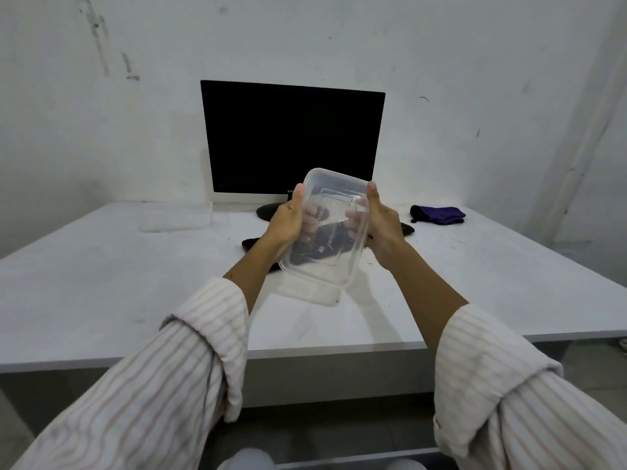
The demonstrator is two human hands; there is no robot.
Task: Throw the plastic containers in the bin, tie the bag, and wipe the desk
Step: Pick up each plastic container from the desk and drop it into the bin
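Here both hands' fingers (314, 220) grip a clear container (327, 232) above the desk (135, 283).

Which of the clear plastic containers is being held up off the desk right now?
The clear container in front of the monitor, gripped by the left hand and right hand. The other container rests on the desk, far left.

A white desk (101, 283) stands pushed against a scuffed, whitewashed wall (339, 39) streaked with dark marks. A black monitor (291, 140), its screen dark, sits on an oval stand at the back edge. The wall turns a corner to the right, where grey floor tiles (590, 361) show past the desk. Light is flat and cool.
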